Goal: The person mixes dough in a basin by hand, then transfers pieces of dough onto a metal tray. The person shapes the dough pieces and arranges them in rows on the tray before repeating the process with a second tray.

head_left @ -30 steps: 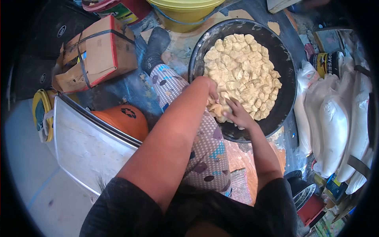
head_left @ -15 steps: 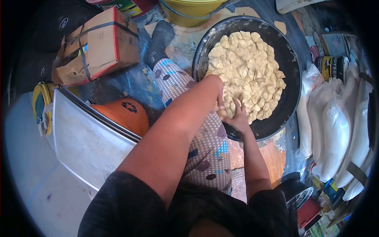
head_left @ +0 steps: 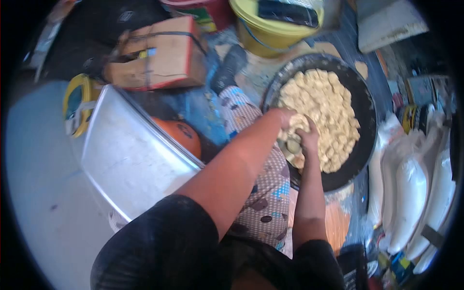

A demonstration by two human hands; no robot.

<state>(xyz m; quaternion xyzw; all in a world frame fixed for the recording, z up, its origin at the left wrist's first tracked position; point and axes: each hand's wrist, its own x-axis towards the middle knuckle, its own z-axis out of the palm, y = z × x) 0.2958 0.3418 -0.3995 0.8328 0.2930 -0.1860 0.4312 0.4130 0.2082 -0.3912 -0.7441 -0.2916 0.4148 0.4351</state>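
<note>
Hands [head_left: 285,117] [head_left: 310,138] at lumps [head_left: 331,111]; possibly dough

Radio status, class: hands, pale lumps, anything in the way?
Left hand, right hand: both at pale lumps. Lumps heaped in black basin. Left wrist crosses its rim.

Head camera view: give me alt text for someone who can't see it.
Bare left hand and right hand work at pale beige lumps piled in a round black basin. White plastic bags lie to its right; a strapped brown cardboard box sits upper left.
</note>
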